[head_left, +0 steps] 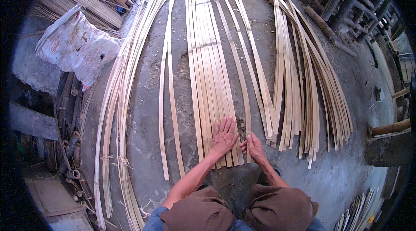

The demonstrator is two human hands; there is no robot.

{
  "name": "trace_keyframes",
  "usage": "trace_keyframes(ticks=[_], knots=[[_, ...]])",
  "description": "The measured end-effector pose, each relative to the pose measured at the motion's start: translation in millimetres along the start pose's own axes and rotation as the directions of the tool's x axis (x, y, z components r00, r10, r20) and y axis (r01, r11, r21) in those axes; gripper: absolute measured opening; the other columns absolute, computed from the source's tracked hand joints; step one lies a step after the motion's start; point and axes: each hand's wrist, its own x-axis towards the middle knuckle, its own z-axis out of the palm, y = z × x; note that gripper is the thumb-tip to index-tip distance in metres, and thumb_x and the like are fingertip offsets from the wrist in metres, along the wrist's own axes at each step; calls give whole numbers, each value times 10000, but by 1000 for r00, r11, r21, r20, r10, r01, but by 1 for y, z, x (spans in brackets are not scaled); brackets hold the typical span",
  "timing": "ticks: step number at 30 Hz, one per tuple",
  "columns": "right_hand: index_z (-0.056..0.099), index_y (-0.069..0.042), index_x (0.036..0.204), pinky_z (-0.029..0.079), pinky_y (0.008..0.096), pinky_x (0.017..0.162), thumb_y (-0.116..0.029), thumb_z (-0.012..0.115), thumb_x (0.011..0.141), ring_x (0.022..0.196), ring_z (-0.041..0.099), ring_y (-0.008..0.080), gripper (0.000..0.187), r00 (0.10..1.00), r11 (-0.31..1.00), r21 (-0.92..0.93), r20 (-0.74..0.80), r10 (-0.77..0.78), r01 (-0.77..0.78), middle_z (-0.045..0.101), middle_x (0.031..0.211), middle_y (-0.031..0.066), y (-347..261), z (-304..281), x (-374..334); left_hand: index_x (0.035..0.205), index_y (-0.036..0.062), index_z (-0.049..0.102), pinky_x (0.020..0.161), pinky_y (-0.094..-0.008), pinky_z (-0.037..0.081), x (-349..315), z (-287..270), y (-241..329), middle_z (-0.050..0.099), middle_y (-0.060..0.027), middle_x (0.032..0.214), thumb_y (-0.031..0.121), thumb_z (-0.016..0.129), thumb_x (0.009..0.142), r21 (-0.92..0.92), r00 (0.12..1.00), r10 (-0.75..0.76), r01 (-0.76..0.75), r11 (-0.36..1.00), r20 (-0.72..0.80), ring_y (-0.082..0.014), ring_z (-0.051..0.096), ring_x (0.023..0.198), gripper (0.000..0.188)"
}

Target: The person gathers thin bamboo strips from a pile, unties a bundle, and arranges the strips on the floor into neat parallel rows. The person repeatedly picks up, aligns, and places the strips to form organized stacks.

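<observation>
Side by side on the floor in front of me lies a row of long, pale bamboo strips point(207, 75), their near ends close to my knees. My left hand point(224, 136) rests flat on the right part of that row, fingers stretched out and pointing away. Just right of the row, a single bamboo strip point(242, 88) runs lengthwise with a narrow gap beside it. Near its end, my right hand point(254, 148) pinches this strip between thumb and fingers. Part of the right hand's grip is hidden behind its own knuckles.
Two loose strips point(161, 114) lie left of the row, with a tied bundle point(123, 101) farther left. Fanned strips point(310, 88) spread on the right. A white sack point(78, 42) sits by bamboo poles point(69, 101) at left; dark racks point(351, 6) stand far right.
</observation>
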Motion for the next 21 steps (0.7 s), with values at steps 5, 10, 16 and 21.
trace_keyframes(ticks=[5, 10, 16, 21], knots=[[395, -116, 1372, 501, 252, 519, -305, 393, 1046, 600, 569, 101, 377, 987, 974, 198, 140, 84, -111, 609, 795, 51, -18, -4, -1, 1481, 101, 331, 1189, -481, 70, 0, -1, 0, 265, -90, 1565, 390, 497, 953, -3, 1000, 2, -2, 1000, -7, -277, 171, 1468, 625], [394, -77, 1398, 475, 247, 501, -301, 408, 1039, 561, 536, 97, 423, 997, 999, 34, -79, -7, 10, 559, 737, 35, -28, 4, -6, 1478, 65, 319, 1187, -479, 101, 2, -6, 3, 256, -141, 1560, 387, 497, 957, -142, 998, -56, 52, 988, -27, -301, 191, 1461, 638], [379, 25, 1419, 437, 242, 479, -203, 421, 1024, 523, 489, 88, 458, 926, 950, -150, -225, -303, 274, 505, 653, 20, -55, 23, -27, 1451, 15, 342, 1176, -468, 169, 2, -30, 10, 291, -217, 1519, 395, 463, 982, -304, 984, -107, 60, 951, -140, -356, 259, 1425, 616], [386, 13, 1417, 459, 270, 482, -69, 389, 1003, 512, 528, 113, 421, 727, 700, -326, -56, -685, 635, 526, 647, 49, -77, 44, -47, 1432, -15, 352, 1113, -441, 316, 22, -69, 21, 465, -248, 1371, 500, 314, 1020, -943, 955, -294, 68, 325, -33, -348, 450, 1294, 660]])
